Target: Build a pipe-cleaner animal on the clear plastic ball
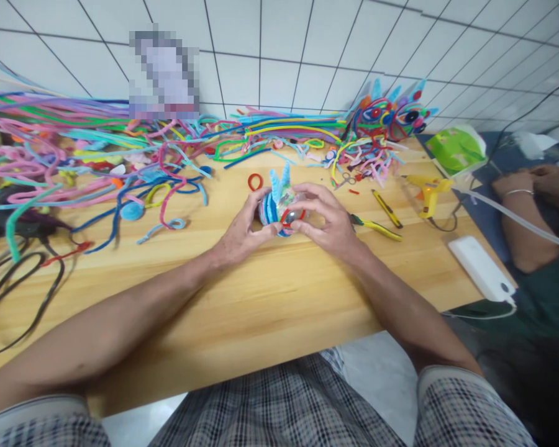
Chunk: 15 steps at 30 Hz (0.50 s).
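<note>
Above the middle of the wooden table (279, 304), my two hands hold a small round craft piece (271, 208) between them. It has blue fuzzy coils on its left side, two light blue spikes on top and a clear rounded part with a red ring at the right. My left hand (246, 230) wraps its left side, thumb at the front. Fingers of my right hand (328, 220) press on the clear part and the red ring. A loose red ring (255, 181) lies just behind my left hand.
Colourful pipe cleaners (107, 155) pile along the wall. Right of my hands lie pliers (379, 230), a yellow cutter (386, 208), a yellow glue gun (429, 194) and a white power strip (481, 268). Another person's arm (526, 230) rests at the far right.
</note>
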### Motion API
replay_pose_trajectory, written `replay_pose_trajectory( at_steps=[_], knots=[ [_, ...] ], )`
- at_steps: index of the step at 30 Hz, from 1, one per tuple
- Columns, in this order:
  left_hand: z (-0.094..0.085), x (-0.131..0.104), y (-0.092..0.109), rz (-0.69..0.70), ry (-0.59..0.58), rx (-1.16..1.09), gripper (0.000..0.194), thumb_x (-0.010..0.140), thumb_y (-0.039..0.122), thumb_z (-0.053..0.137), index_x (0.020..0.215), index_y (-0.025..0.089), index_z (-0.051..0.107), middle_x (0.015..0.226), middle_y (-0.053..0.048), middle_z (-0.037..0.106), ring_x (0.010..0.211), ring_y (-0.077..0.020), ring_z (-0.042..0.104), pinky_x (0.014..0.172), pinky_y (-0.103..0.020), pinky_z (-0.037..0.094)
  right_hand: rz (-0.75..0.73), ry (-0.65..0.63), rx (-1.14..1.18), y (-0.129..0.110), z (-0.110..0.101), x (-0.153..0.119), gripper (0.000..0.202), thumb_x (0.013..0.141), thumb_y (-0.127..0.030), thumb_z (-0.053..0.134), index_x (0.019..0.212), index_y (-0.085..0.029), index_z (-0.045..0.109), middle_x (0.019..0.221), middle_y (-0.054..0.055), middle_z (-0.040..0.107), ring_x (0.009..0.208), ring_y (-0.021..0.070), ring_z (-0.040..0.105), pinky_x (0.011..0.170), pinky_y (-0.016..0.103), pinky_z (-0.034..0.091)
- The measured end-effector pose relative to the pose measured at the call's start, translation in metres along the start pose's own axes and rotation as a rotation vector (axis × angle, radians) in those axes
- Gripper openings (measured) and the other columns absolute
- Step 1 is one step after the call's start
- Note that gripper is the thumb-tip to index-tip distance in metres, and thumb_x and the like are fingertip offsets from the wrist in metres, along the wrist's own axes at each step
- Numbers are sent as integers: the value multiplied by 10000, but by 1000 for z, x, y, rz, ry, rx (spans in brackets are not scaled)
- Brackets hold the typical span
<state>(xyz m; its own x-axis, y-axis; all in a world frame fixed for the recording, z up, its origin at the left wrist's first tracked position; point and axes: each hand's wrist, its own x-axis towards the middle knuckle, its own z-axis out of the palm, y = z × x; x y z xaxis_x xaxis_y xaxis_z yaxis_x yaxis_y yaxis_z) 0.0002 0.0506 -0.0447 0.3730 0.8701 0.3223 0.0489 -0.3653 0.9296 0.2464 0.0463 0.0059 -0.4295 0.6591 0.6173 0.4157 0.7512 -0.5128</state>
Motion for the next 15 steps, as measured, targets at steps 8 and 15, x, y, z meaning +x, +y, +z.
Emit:
replay_pose_trajectory(
  at_steps=[8, 15],
  knots=[
    [-1, -1, -1, -4, -17, -35, 837, 936, 625, 802, 1603, 281, 432, 1469, -137, 639, 1316, -335, 656, 1171, -581, 531, 80, -61, 66, 7, -8, 2, 292, 957, -458, 844, 1230, -359, 813, 1503, 82, 695, 1370, 312, 692, 1174, 572, 588],
    [0, -2, -2, -6, -11, -30, 830, 929, 601, 823, 1595, 289, 439, 1470, -130, 644, 1324, -328, 655, 1176, -566, 529, 74, -75, 92, 11, -9, 3, 295, 955, -476, 846, 1220, -351, 816, 1476, 86, 713, 1373, 306, 692, 1183, 566, 576]
  ],
)
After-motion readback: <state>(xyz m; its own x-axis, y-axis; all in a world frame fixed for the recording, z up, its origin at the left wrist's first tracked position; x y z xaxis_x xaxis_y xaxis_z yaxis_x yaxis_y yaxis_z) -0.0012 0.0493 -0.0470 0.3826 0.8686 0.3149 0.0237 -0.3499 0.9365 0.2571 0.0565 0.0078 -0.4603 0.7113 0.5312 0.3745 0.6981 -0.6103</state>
